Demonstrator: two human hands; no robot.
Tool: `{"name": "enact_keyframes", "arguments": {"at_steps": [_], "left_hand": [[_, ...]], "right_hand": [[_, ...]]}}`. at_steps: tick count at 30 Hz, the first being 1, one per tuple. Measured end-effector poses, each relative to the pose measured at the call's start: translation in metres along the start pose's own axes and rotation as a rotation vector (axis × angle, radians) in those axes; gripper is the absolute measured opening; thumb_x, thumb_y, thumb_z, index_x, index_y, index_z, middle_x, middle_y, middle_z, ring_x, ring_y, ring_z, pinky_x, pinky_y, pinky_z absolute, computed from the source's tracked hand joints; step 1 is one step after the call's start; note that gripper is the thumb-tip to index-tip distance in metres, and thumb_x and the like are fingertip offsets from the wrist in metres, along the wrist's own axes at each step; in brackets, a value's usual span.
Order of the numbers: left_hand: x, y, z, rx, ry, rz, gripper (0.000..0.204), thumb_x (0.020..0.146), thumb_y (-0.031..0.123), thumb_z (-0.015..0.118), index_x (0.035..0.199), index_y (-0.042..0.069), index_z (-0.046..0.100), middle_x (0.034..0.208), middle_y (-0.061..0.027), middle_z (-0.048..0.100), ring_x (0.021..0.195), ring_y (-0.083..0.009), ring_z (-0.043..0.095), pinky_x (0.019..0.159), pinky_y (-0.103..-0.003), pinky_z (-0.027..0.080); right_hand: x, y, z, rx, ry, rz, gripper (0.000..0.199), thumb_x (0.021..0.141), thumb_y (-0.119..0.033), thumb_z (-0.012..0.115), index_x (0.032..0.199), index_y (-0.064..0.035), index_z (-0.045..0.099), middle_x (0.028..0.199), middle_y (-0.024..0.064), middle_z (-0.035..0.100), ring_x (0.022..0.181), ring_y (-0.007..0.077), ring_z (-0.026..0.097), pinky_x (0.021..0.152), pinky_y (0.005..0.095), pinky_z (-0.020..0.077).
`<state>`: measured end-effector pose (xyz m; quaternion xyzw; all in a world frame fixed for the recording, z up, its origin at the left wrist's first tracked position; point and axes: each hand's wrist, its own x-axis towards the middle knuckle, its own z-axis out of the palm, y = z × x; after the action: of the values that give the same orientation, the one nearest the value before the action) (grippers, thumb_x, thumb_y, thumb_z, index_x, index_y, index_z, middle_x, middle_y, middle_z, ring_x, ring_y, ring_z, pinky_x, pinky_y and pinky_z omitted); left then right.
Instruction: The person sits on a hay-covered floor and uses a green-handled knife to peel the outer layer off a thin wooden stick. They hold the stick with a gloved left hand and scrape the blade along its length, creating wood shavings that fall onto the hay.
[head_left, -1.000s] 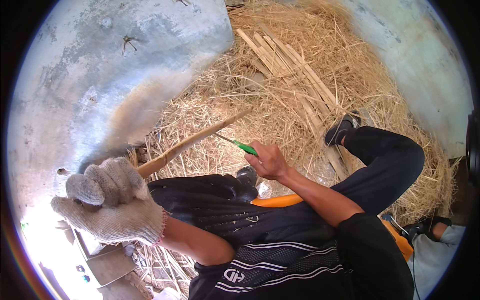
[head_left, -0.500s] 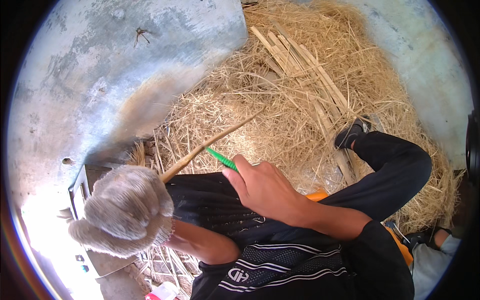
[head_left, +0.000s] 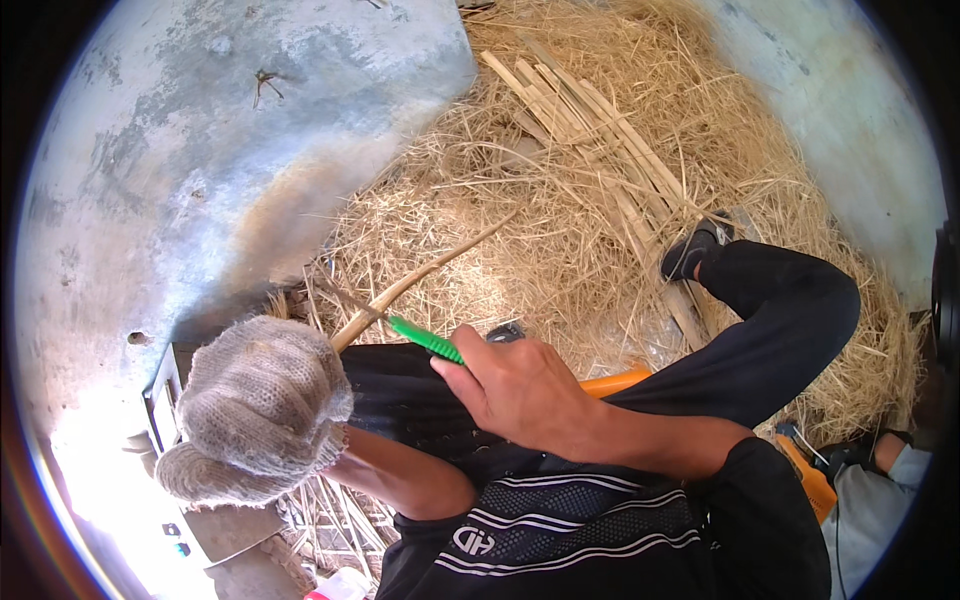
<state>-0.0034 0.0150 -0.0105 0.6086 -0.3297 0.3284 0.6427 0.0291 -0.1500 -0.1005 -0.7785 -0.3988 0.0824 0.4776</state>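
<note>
A grey knitted glove covers my left hand, which is closed round the thick end of a bamboo strip. The strip slants up and away to a thin tip over the straw. In my bare right hand is a knife with a ribbed green handle. Its dark, narrow blade crosses the strip a little beyond the glove and appears to touch it. The fingers of my right hand wrap the handle, and the lower part of the grip is hidden.
Straw-like shavings cover the floor, with a bundle of long flat strips on top. A worn pale wall rises at the left. Another person's grey-clad leg shows at lower right, near an orange seat edge.
My right hand and the knife have shifted left and slightly down, toward the glove, and the dark blade now shows across the strip. The gloved hand has turned slightly, still holding the strip.
</note>
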Motion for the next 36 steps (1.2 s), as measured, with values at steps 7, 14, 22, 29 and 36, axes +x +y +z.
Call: {"name": "enact_keyframes", "arguments": {"at_steps": [7,14,22,29,36], "left_hand": [[0.006,0.001,-0.01,0.064,-0.017,-0.031,0.061,0.103,0.051,0.027,0.055,0.015,0.039,0.042,0.0031,0.034,0.03,-0.0087,0.035,0.025,-0.024,0.037],[-0.004,0.006,-0.014,0.017,0.043,-0.027,0.07,0.1,0.058,0.026,0.052,0.011,0.042,0.041,-0.0005,0.038,0.029,-0.0136,0.038,0.027,-0.028,0.038],[-0.001,-0.003,0.008,0.007,0.155,-0.03,0.063,0.101,0.056,0.025,0.054,0.016,0.037,0.042,0.0024,0.035,0.028,-0.0095,0.032,0.024,-0.024,0.034],[0.011,0.004,0.003,0.185,0.131,-0.136,0.061,0.102,0.054,0.03,0.052,0.018,0.036,0.04,0.0041,0.029,0.028,-0.0077,0.028,0.024,-0.022,0.029],[0.013,0.002,0.002,0.092,0.143,-0.117,0.061,0.102,0.053,0.03,0.052,0.018,0.036,0.04,0.004,0.027,0.028,-0.0079,0.026,0.023,-0.024,0.028]], "right_hand": [[0.009,0.018,0.018,-0.073,0.097,-0.053,0.024,0.094,-0.021,0.06,0.088,-0.0006,0.049,0.055,0.0154,0.055,0.047,0.0356,0.058,0.043,0.044,0.0439],[-0.005,0.002,0.004,0.025,0.088,-0.044,0.025,0.095,-0.02,0.059,0.089,0.0013,0.049,0.052,0.0152,0.053,0.045,0.0353,0.057,0.042,0.0435,0.0436],[0.003,0.068,0.007,-0.157,-0.102,0.325,0.025,0.098,-0.022,0.051,0.094,0.0024,0.052,0.049,0.0161,0.053,0.042,0.0362,0.056,0.041,0.0474,0.0437],[0.007,0.081,0.028,-0.082,0.055,0.259,0.023,0.097,-0.022,0.054,0.094,0.0011,0.052,0.049,0.0199,0.051,0.044,0.0406,0.056,0.042,0.0484,0.0433],[0.004,0.067,0.038,-0.139,0.025,0.097,0.028,0.098,-0.023,0.051,0.1,0.0051,0.053,0.051,0.0213,0.054,0.043,0.0378,0.057,0.04,0.045,0.0436]]}}
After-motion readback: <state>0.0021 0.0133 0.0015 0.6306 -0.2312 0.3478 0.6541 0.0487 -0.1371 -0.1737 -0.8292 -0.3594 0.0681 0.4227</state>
